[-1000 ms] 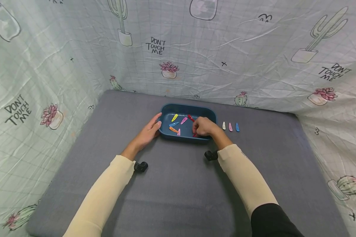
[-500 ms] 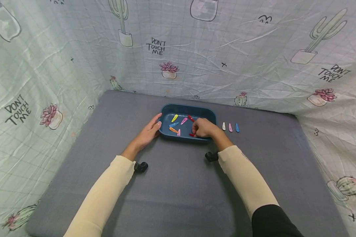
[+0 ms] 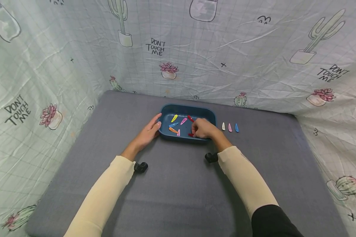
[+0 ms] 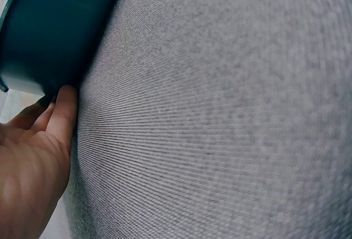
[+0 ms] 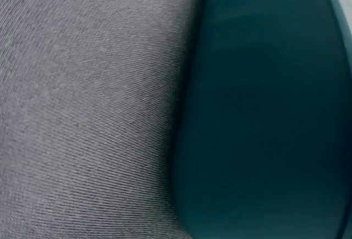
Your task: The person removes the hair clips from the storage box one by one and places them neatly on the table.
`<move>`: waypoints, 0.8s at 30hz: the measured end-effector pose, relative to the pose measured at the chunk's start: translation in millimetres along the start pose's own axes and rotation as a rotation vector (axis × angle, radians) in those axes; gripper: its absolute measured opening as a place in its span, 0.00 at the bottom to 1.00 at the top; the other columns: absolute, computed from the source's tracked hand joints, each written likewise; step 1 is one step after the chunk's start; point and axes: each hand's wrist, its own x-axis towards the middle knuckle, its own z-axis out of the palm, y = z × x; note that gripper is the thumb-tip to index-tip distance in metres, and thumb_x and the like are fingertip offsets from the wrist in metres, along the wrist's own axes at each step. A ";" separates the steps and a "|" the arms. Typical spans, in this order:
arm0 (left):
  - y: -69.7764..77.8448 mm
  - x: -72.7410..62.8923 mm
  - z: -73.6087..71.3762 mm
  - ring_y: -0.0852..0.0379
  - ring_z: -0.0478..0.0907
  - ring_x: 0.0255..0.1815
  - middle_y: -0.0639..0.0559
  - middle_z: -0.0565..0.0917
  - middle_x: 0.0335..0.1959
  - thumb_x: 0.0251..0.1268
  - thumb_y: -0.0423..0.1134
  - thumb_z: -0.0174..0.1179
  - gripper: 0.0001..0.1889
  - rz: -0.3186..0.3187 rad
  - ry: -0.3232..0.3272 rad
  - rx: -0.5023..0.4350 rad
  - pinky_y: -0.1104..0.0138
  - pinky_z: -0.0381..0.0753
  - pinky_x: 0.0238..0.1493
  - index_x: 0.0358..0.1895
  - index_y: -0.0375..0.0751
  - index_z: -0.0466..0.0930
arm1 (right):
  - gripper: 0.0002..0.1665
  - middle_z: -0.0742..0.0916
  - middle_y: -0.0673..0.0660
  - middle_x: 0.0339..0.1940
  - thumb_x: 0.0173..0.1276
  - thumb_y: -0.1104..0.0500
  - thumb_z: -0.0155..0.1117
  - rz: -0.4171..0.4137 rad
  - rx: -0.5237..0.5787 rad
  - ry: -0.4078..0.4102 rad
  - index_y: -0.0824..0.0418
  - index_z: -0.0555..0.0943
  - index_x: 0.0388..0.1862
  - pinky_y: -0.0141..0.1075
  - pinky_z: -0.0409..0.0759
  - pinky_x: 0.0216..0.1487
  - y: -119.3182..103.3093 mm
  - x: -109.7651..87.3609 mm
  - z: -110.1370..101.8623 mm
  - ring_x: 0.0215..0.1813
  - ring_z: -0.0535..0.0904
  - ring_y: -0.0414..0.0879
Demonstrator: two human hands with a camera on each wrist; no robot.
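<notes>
A dark blue rectangular tray (image 3: pixel 200 112) holds several hair clips. My right hand (image 3: pixel 204 128) reaches inside at its right end, fingers curled down. They pinch a red hair clip (image 3: pixel 191 135) near the front wall, mostly covered by the hand. My left hand (image 3: pixel 146 133) rests against the tray's left end with straight fingers; the left wrist view shows its fingertips (image 4: pixel 67 93) at the outer wall. Left of the right hand lie a yellow clip (image 3: pixel 174 118), a blue clip (image 3: pixel 173 125), an orange clip (image 3: pixel 173 130) and pink clips. The right wrist view shows only tray wall and cloth.
Right of the tray, a white clip (image 3: pixel 223 126), a pink clip (image 3: pixel 229 127) and a blue clip (image 3: pixel 236 127) lie side by side in a row on the grey cloth-covered table (image 3: pixel 178 184). A printed curtain (image 3: pixel 195 49) borders the table's back and sides.
The red clip under my right fingertips has shifted slightly left, and its visible end has turned to lie flatter. My left hand and the tray have stayed put.
</notes>
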 end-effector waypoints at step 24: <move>-1.1 1.3 0.4 0.42 0.52 0.87 0.45 0.46 0.88 0.88 0.52 0.39 0.31 -0.001 0.008 0.009 0.43 0.60 0.81 0.86 0.58 0.45 | 0.06 0.88 0.53 0.22 0.67 0.68 0.70 0.149 0.520 0.221 0.71 0.89 0.31 0.37 0.86 0.29 -8.5 -20.6 -27.1 0.24 0.82 0.45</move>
